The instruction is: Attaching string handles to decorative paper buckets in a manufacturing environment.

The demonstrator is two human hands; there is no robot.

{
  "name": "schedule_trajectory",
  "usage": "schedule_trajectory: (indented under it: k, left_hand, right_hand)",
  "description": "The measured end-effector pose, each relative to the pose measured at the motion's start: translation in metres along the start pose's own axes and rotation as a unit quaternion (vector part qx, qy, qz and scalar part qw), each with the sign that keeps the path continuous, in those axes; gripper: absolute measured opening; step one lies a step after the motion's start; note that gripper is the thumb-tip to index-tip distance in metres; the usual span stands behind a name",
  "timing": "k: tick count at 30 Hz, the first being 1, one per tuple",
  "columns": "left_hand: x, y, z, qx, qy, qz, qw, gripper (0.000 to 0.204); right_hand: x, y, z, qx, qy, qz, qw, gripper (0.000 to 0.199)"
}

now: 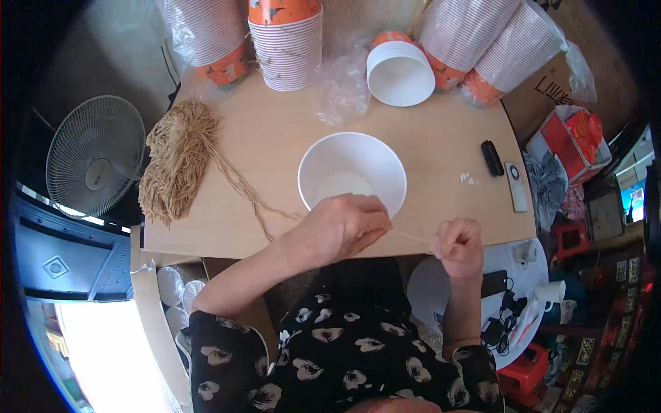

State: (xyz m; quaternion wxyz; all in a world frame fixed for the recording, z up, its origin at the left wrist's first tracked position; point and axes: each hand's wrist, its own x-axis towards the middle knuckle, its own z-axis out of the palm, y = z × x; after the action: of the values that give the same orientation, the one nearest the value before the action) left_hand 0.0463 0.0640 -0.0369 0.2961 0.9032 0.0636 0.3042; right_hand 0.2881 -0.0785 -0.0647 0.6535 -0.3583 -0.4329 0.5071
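Near the center of the frame, the person's left hand (pixel 341 224) reaches across the near rim of a white round tub (pixel 323 165); whether it touches the rim cannot be told. Its thumb and fingers are pinched together on a thin pale strand (pixel 413 237), which runs fairly straight toward the lower right to the right hand (pixel 460 246). That hand is curled at the table's near edge, thumb against bent fingers, gripping the strand's other end.

At the left of the frame, a thick bundle of tan twine (pixel 172 165) lies on the wooden table (pixel 261 124), with several loose lengths trailing toward the left forearm and the tub. Stacked white-and-orange tubs (pixel 288 55) stand along the top of the frame, and another white tub (pixel 401 79) lies tipped with its mouth toward the viewer, beside crumpled clear plastic (pixel 344 93). A black object (pixel 492 158) and a pale remote control (pixel 515 186) lie at the table's right side.
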Motion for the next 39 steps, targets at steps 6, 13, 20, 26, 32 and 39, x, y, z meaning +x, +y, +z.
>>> schedule_trajectory:
  k: [6, 13, 20, 26, 32, 39]
  left_hand:
    - [-0.022, -0.003, -0.038, 0.173, -0.025, -0.070, 0.982, 0.029]
    - [-0.038, -0.047, -0.096, 0.270, 0.003, -0.113, 0.956, 0.036]
    - [0.004, -0.088, -0.075, 0.085, 0.116, -0.283, 0.948, 0.043]
    - [0.047, -0.148, -0.099, 0.114, -0.018, -0.155, 0.981, 0.041]
    - [0.052, -0.098, -0.079, 0.182, 0.146, 0.008, 0.972, 0.039]
    - [-0.025, 0.078, -0.029, -0.167, -0.006, -0.135, 0.977, 0.064]
  right_hand:
    - [-0.010, -0.030, 0.007, -0.093, -0.088, -0.021, 0.992, 0.014]
    - [-0.017, -0.046, -0.002, -0.152, -0.137, -0.051, 0.977, 0.004]
    - [0.007, -0.035, 0.045, -0.211, -0.199, -0.027, 0.957, 0.008]
    - [-0.005, -0.039, 0.054, -0.234, -0.237, -0.057, 0.941, 0.005]
    - [0.002, -0.014, 0.080, -0.317, -0.223, -0.029, 0.921, 0.007]
    - [0.005, -0.009, 0.090, -0.287, -0.156, 0.013, 0.945, 0.007]
